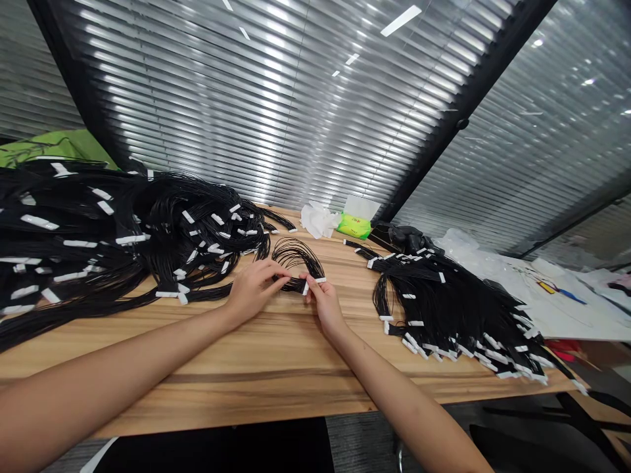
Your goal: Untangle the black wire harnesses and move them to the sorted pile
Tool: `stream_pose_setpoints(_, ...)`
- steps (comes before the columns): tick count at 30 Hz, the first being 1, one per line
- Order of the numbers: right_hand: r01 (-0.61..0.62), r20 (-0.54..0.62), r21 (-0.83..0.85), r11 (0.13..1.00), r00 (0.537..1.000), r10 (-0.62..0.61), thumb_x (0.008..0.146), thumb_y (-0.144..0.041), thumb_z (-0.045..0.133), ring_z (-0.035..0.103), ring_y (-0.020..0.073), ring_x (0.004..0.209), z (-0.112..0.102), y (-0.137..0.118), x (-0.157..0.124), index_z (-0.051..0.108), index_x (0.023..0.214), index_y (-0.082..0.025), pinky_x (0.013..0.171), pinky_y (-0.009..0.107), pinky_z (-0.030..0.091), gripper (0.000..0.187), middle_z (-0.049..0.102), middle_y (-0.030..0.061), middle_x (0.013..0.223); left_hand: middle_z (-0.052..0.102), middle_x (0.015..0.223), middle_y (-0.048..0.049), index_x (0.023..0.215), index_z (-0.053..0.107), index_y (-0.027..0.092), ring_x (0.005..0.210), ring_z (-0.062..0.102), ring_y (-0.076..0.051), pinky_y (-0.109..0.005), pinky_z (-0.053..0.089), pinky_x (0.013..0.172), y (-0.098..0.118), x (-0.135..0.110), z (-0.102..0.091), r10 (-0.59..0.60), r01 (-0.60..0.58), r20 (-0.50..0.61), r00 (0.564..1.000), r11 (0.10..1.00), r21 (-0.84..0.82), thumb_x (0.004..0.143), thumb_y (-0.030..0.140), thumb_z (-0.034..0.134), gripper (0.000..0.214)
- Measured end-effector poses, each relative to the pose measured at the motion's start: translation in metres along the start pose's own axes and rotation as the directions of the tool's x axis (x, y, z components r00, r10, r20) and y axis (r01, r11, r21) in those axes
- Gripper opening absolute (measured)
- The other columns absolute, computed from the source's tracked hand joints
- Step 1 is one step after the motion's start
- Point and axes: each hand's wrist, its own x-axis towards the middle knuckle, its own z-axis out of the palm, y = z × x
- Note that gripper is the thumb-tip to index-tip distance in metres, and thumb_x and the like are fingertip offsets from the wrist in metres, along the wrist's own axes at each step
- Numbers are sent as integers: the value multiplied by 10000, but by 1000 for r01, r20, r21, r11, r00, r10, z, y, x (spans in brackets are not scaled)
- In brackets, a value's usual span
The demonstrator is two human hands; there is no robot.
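A looped bundle of thin black wires with white connectors, a wire harness [299, 248], is held between my hands above the wooden table. My right hand [324, 303] grips it at two white connector ends, thumb and fingers closed around them. My left hand [257, 286] has its thumb and forefinger pinched on the black wires just left of the connectors. The wires arch up and away from me in a loop. Fingertip detail on the left is too small to make out fully.
A large heap of black wire harnesses [162, 223] covers the table's left side. Another pile of harnesses [453, 302] lies on the right. Behind my hands are a crumpled white tissue [319, 219] and a green tissue pack [355, 225]. The wooden table's front edge [266, 420] runs near me.
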Motion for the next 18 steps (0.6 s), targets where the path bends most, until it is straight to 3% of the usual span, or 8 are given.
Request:
stream_pose_setpoints(5, -25, 23, -18, 1000, 999, 25, 738, -523, 613, 379, 105, 458, 0, 3, 1, 688, 762, -168, 501, 248, 303, 364, 438, -55, 454, 678, 858, -18, 921, 722, 248, 770, 582, -146, -275, 407, 697, -4, 0, 2, 51, -56, 41, 998, 988, 146, 889, 367, 557, 206)
stream_pose_setpoints(18, -20, 53, -59, 998, 998, 23, 724, -530, 626, 376, 105, 466, -1, 3, 0, 701, 793, -155, 507, 252, 305, 388, 444, -53, 465, 686, 834, -3, 919, 735, 279, 756, 591, -133, -273, 363, 663, -8, 0, 3, 154, -173, 94, 983, 955, 242, 889, 354, 562, 190)
